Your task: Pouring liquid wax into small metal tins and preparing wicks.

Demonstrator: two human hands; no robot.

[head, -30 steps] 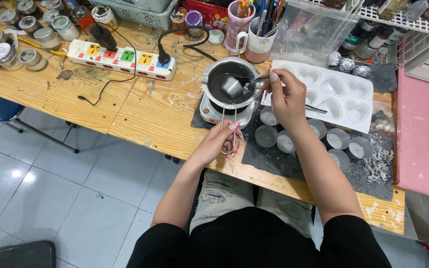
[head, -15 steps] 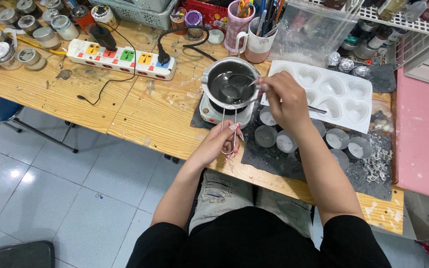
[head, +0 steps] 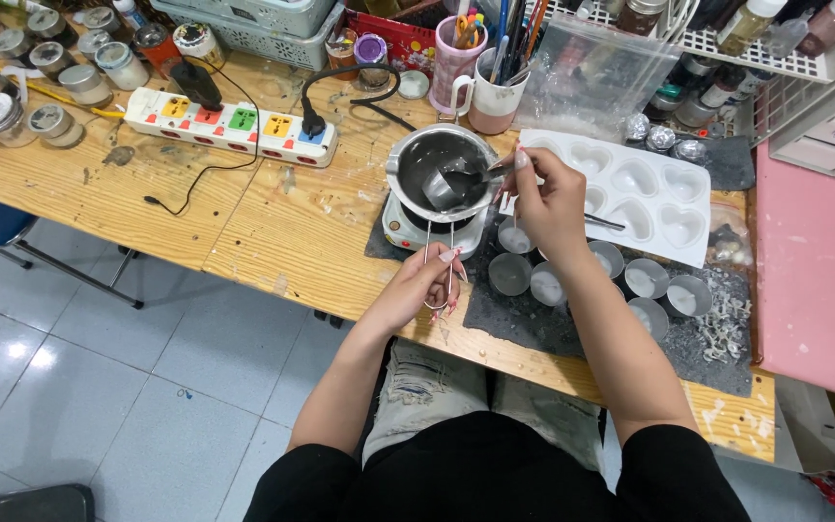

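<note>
Round grey metal melting pot: wire handle gripped by left hand; right hand grasping metal spoon, now dipped inside, formerly raised.

Taking the white heart-shaped mould tray as the landmark, a clear plastic bag stands just behind its far left corner, crumpled and see-through. Well to the left of the tray, along the far edge of the worktop, a cluster of small round jars with silvery lids stands together, some with pale label bands around their sides. Further behind the tray and to its left sits a flat red package with bright printing. Behind the tray to the right, bottles with labels stand in a white wire basket.
</note>
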